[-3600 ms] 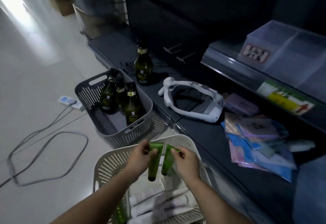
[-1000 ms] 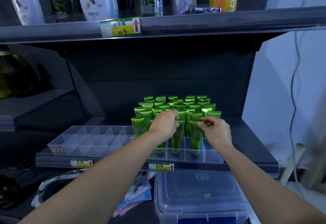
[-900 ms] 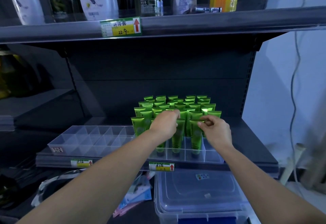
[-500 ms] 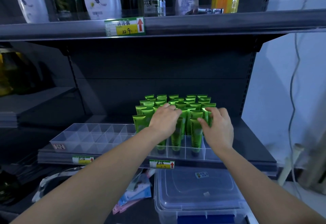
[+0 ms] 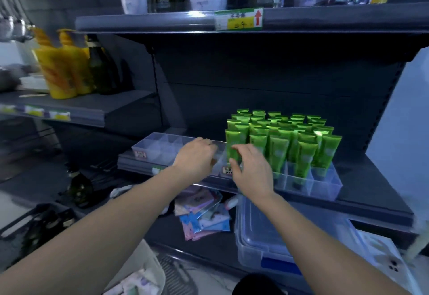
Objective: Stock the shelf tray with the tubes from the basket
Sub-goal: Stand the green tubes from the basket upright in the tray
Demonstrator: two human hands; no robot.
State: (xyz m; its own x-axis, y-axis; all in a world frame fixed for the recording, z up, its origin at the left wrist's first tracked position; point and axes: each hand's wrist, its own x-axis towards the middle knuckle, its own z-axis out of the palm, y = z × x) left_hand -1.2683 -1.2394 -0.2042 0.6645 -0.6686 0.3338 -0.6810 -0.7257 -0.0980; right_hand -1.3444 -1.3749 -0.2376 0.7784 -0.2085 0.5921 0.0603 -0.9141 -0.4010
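Facing: we stand before dark shelving, and the left side of the view is blurred.
Left shelf: yellow bottles (image 5: 60,72), with a dark bottle (image 5: 102,69) just beside them on their right.
Floor, left: dark crate (image 5: 14,226) with bottles in it, blurred.
Left tray (image 5: 160,147): clear and divided, on the middle shelf, just beside the right tray.
Left hand (image 5: 197,159): over the left tray's right end, knuckles toward us. Fingers loosely curled, nothing seen in them. We cannot tell whether it touches the tray.
Basket (image 5: 154,269): white, at the bottom edge under our left forearm. The pale items inside are too blurred to name.
Sachets (image 5: 204,217): loose pile on the low shelf, below both hands.
Right hand (image 5: 251,170): fingers spread and slightly bent, holding nothing, in front of the front-left tube. We cannot tell whether they touch.
Tubes (image 5: 279,142): green, upright, caps down, packed in rows in the right tray.
Right tray (image 5: 325,186): clear and divided, at the middle shelf's front edge.
Box (image 5: 267,239): clear and lidded, on the low shelf under the right tray.
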